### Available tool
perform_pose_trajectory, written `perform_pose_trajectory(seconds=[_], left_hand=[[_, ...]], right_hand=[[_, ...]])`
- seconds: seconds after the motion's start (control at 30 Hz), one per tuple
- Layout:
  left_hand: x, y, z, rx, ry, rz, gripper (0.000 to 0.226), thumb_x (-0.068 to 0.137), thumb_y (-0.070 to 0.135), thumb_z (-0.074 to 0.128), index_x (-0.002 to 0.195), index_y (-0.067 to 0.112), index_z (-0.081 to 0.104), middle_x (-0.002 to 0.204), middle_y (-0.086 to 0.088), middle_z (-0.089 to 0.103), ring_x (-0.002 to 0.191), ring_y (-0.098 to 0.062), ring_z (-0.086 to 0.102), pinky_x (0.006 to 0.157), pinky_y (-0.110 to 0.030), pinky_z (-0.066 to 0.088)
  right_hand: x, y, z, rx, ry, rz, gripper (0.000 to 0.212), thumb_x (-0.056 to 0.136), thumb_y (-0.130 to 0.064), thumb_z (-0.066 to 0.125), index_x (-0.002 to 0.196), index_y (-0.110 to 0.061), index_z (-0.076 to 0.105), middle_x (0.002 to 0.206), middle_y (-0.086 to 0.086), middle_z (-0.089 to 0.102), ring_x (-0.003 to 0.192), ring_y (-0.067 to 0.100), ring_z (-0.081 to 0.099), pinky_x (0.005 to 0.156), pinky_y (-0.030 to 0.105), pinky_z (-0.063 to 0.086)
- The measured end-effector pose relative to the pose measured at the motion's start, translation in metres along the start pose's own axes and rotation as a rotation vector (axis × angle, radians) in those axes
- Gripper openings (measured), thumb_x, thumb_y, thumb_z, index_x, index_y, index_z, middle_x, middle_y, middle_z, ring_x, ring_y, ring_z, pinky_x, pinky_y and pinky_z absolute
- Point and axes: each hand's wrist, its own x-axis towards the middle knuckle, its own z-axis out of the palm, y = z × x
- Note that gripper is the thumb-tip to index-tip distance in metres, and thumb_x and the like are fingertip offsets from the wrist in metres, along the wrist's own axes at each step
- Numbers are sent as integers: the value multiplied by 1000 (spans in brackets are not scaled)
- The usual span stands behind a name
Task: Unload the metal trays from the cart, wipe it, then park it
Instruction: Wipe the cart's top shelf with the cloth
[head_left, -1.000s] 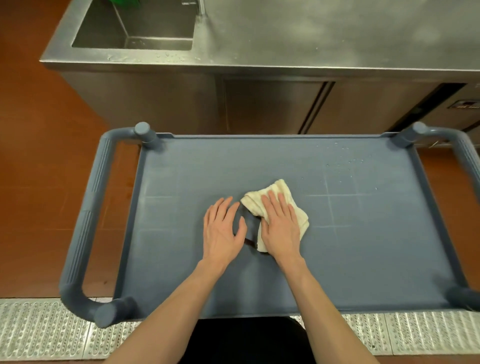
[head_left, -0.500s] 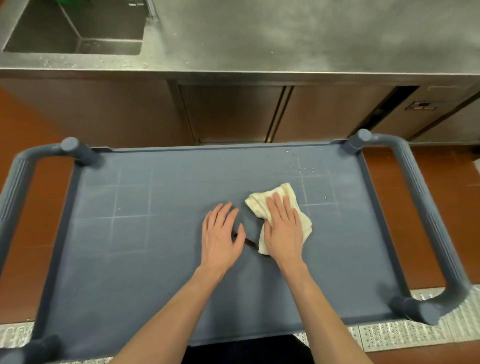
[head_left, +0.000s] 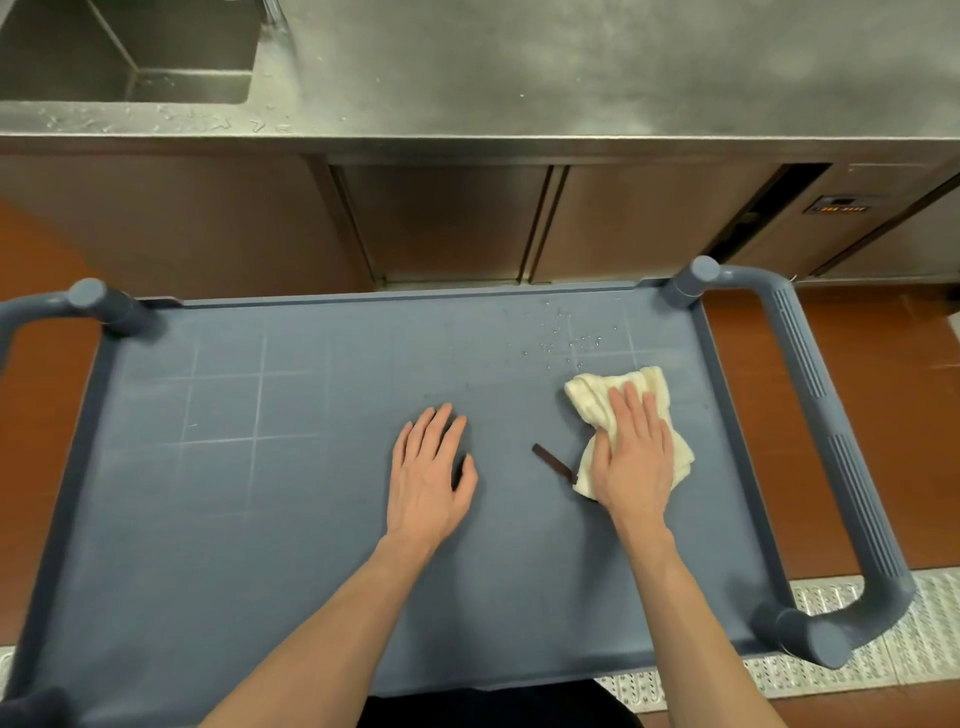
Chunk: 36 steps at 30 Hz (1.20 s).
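Hands flat on one blue cart (head_left: 260, 545): left hand (head_left: 428, 475) spread on its bare top, right hand (head_left: 635, 457) pressing one cream cloth (head_left: 597, 397) beside water drops (head_left: 566, 338).

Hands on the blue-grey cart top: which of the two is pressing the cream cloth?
The right hand, fingers flat on the crumpled cream cloth near the water droplets. The left hand rests on the bare blue-grey cart top.
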Motion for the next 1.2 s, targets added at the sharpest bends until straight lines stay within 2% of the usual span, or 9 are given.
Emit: perform_pose_trajectory(seconds=[0.23,0.37,0.6,0.83,1.2], left_hand=[[1,-1,-1,7,-16,-2,50,98,26,56,146,14,58,162,-5,46,153,-27,39,126,-50,29],[1,3,0,45,-2,-8,49,98,27,56,145,13,59,161,-6,48,152,-28,40,127,-50,28],[1,5,4,89,-2,-10,49,99,29,52,145,12,59,160,-8,49,151,-29,42,126,-51,28],[-5,6,-3,14,-29,-16,48,99,27,52,144,11,60,160,-8,49,150,-28,43,125,-49,31],[-43,-104,-71,88,-35,6,48,99,27,52,145,12,59,157,-5,52,146,-27,48,122,-47,36]], right_hand=[[16,54,-24,-12,49,114,61,98,-33,39,155,-13,44,165,7,39,157,28,28,125,49,27],[17,52,-24,48,59,137,59,99,-31,38,154,-12,46,165,8,39,156,31,29,124,50,28],[5,8,-4,65,43,74,56,99,-29,42,153,-12,49,164,6,42,155,33,30,123,48,29],[-11,-52,25,85,-7,-63,57,99,-33,40,152,-14,51,162,5,44,155,32,32,123,47,29],[-43,-168,62,89,-4,-78,58,99,-34,39,152,-13,51,161,7,46,153,33,35,124,47,29]])
